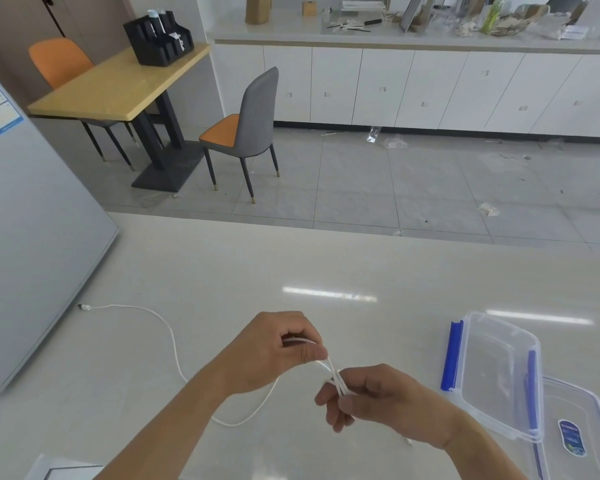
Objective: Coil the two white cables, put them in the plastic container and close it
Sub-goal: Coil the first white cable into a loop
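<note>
The white cable (174, 344) is bunched into a few loops pinched between the left hand (274, 351) and right hand (371, 396), both curled tight on it, with the tail trailing left across the counter (326, 265). That loose tail could drag and pull the loops apart. The open plastic container (496, 372) sits at right with its lid (575, 434) cut off, and I can't spot a second cable.

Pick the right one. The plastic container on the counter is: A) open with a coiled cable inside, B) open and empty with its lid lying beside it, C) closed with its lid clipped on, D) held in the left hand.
B: the plastic container stands open with nothing inside, its lid lying beside it, while both hands work the white cable.
</note>
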Demonstrator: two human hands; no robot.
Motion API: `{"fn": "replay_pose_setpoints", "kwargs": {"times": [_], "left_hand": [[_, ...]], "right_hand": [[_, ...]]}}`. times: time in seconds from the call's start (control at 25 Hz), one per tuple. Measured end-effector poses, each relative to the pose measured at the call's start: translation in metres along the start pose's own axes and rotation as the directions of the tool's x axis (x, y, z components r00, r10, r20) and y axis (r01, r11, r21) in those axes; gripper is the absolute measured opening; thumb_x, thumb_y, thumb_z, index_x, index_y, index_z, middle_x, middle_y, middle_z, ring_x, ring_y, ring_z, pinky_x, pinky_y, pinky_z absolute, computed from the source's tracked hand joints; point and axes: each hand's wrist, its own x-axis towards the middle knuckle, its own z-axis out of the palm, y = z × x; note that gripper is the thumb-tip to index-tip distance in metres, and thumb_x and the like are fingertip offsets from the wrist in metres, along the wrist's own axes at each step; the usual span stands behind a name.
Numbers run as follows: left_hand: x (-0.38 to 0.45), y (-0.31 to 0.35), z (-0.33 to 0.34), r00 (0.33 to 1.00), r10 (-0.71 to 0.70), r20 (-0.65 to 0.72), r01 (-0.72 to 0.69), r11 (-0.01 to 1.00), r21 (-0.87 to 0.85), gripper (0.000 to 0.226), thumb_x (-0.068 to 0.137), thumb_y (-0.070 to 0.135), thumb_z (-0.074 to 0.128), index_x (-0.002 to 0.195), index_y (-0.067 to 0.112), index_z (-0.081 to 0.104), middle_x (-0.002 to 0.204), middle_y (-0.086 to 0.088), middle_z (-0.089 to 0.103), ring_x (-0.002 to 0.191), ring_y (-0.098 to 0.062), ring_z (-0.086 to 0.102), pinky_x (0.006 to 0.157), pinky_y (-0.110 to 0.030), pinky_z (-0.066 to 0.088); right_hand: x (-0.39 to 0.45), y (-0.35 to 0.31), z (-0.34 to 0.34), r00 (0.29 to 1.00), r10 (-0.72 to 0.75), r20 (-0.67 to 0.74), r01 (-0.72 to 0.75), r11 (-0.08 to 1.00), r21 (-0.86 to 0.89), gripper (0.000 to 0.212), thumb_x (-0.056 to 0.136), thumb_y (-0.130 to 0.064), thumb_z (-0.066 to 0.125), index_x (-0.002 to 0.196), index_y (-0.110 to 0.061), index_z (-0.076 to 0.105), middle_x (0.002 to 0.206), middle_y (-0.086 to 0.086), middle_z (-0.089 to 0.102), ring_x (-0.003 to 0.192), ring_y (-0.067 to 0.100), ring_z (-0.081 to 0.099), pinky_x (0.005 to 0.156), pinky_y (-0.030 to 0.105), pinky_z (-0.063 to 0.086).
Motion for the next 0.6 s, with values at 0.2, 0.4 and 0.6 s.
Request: {"fn": "replay_pose_setpoints", "kwargs": {"times": [0.2,0.4,0.6], "left_hand": [[0.004,-0.014,0.016,0.990,-0.062,-0.123,0.032,0.972,-0.231,0.019,0.091,0.032,0.069,0.073,0.033,0.072,0.064,0.020,0.062,0.056,0.004,0.049,0.057,-0.005,0.038],[0.000,-0.019,0.060,0.984,-0.126,-0.122,0.088,0.955,-0.282,0.030,0.094,0.050,0.055,0.074,0.031,0.066,0.055,0.013,0.042,0.049,-0.005,0.034,0.050,-0.015,0.028],[-0.001,-0.021,0.076,0.980,-0.156,-0.125,0.139,0.981,-0.135,0.027,0.099,0.038,0.049,0.080,0.028,0.066,0.053,0.011,0.039,0.050,-0.010,0.031,0.048,-0.022,0.025]], "right_hand": [[-0.001,-0.010,0.004,0.977,-0.206,-0.046,0.210,0.923,0.323,0.023,0.097,-0.011,0.055,0.113,-0.002,0.068,0.088,0.005,0.071,0.081,0.021,0.063,0.080,0.028,0.049],[0.013,-0.009,0.008,0.896,-0.229,-0.381,0.416,0.734,0.536,0.044,0.084,-0.020,0.076,0.122,0.000,0.067,0.109,0.016,0.074,0.097,0.025,0.071,0.085,0.028,0.056],[0.023,0.000,0.002,0.774,-0.155,-0.614,0.488,0.764,0.422,0.045,0.078,-0.020,0.074,0.122,-0.015,0.071,0.126,0.011,0.071,0.117,0.026,0.068,0.094,0.028,0.056]]}}
